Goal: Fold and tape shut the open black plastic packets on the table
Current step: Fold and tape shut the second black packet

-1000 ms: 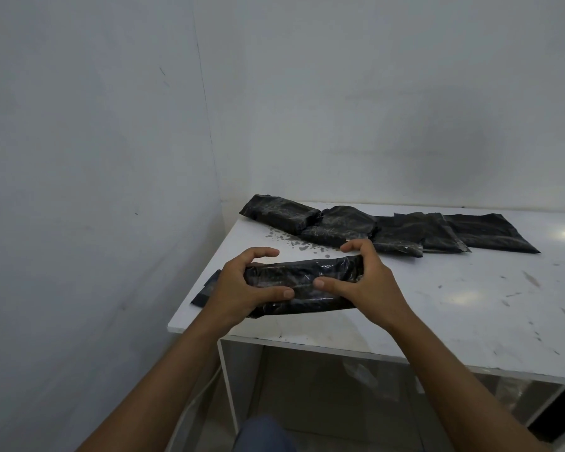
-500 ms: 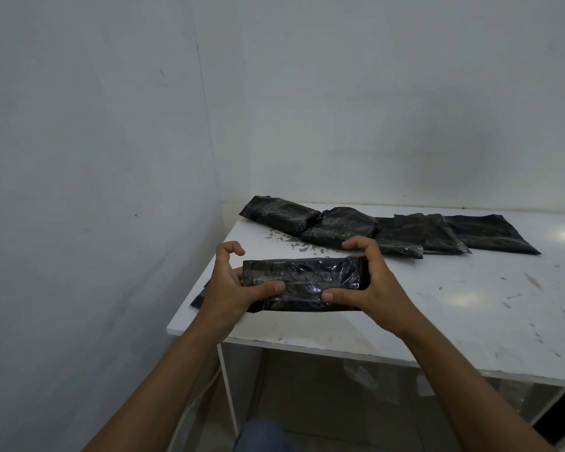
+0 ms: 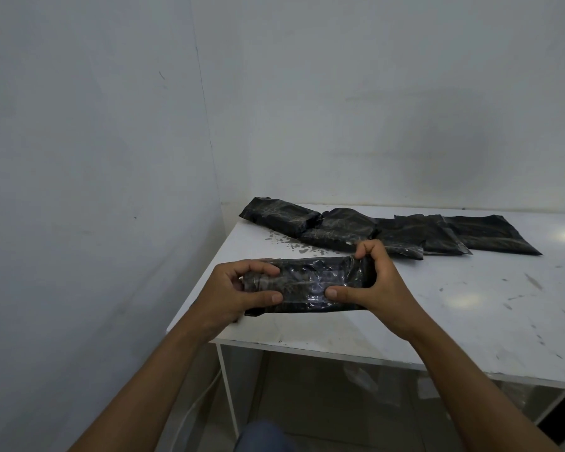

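I hold a folded black plastic packet (image 3: 307, 283) lengthwise, just above the near left corner of the white table (image 3: 454, 321). My left hand (image 3: 232, 295) grips its left end, fingers curled over the top and thumb across the front. My right hand (image 3: 372, 285) pinches its right end, thumb on the front and fingers behind. A row of several more black packets (image 3: 388, 231) lies along the back of the table by the wall; the left ones look folded and thick, the right ones flat.
Grey flakes (image 3: 287, 243) are scattered on the table between the held packet and the row. The table stands in a corner, with one wall close on the left and another behind. The tabletop on the right is scuffed.
The packet has tilted up slightly toward me. My left fingers have closed over the packet's top left end; before they were raised off it. My right fingers have bunched at the upper right corner.
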